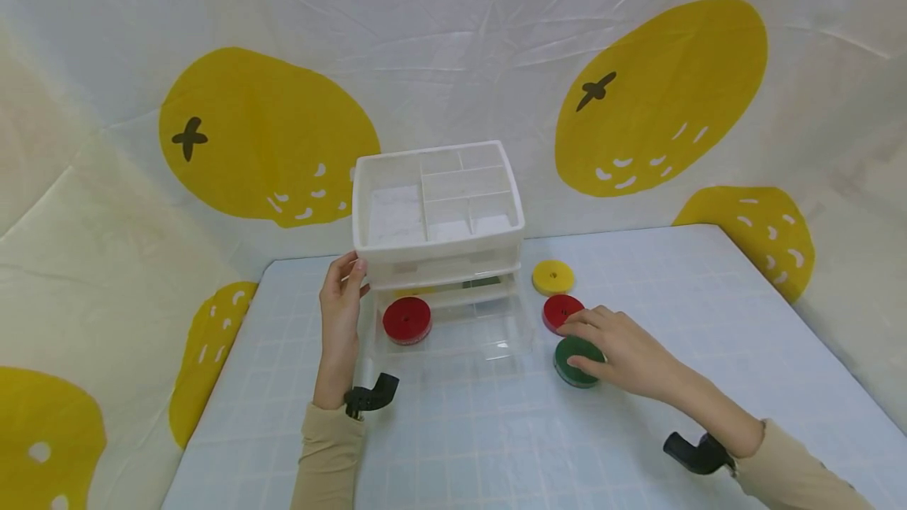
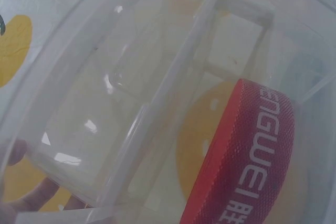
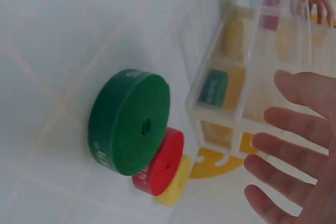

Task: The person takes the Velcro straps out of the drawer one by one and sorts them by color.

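Note:
A small drawer unit point(image 1: 445, 252) with a white compartment tray on top stands at the table's back. My left hand point(image 1: 343, 313) rests its fingers and thumb at the unit's left front edge. In the pulled-out clear drawer point(image 1: 471, 334) is a red roll of woven tape point(image 1: 407, 319), filling much of the left wrist view. Over a green tape roll point(image 1: 571, 349) on the table, my right hand point(image 1: 627, 352) spreads its fingers; the right wrist view shows them apart from it. Behind lie a red tape roll point(image 1: 560, 308) and a yellow tape roll point(image 1: 553, 277).
Through the unit's clear wall, another green roll point(image 3: 212, 88) shows in the right wrist view. A pale checked cloth point(image 1: 468, 439) covers the table. Behind it hangs a white cloth point(image 1: 460, 61) printed with yellow fruit.

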A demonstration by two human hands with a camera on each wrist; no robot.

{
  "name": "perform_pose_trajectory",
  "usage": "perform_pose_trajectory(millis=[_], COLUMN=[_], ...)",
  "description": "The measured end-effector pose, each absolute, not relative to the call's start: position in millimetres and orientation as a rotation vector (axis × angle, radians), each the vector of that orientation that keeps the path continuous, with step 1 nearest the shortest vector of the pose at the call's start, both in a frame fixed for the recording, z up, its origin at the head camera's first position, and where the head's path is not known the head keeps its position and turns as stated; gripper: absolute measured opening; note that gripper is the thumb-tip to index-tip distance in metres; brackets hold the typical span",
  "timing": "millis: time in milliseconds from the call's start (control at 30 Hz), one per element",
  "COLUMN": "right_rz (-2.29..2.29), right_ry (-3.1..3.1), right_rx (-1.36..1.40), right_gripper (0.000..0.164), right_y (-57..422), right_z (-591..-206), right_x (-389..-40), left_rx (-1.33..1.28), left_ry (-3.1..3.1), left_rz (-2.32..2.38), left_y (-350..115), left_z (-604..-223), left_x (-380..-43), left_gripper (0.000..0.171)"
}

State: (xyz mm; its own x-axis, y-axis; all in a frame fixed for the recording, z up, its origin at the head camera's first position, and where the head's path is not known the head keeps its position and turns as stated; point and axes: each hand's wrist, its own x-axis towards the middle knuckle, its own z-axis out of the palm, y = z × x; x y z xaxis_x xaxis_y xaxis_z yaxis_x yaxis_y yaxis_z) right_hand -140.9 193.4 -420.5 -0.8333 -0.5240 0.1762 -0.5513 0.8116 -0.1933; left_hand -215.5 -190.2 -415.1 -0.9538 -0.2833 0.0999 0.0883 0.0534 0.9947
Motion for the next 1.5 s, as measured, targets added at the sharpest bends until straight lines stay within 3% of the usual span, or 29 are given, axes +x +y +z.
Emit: perform_pose_trajectory(millis=[900,1500], right_rz=[0.226,0.325], right_ry=[-2.671,-2.727], right_rx=[1.189,1.304], right_gripper=[0.039,0.04], right_y=[125.6,68.2], right_z=[-358.9,-362.6], right_x=[-166.1,-185.8], left_rx=[0.207,0.195], left_ry=[-2.048,-2.047], left_rz=[-2.001,-2.01], left_y=[-190.6,-191.9], left_z=[-412.8,-415.1], left_x=[-216.4,-217.6], left_gripper=[0.043,0.042])
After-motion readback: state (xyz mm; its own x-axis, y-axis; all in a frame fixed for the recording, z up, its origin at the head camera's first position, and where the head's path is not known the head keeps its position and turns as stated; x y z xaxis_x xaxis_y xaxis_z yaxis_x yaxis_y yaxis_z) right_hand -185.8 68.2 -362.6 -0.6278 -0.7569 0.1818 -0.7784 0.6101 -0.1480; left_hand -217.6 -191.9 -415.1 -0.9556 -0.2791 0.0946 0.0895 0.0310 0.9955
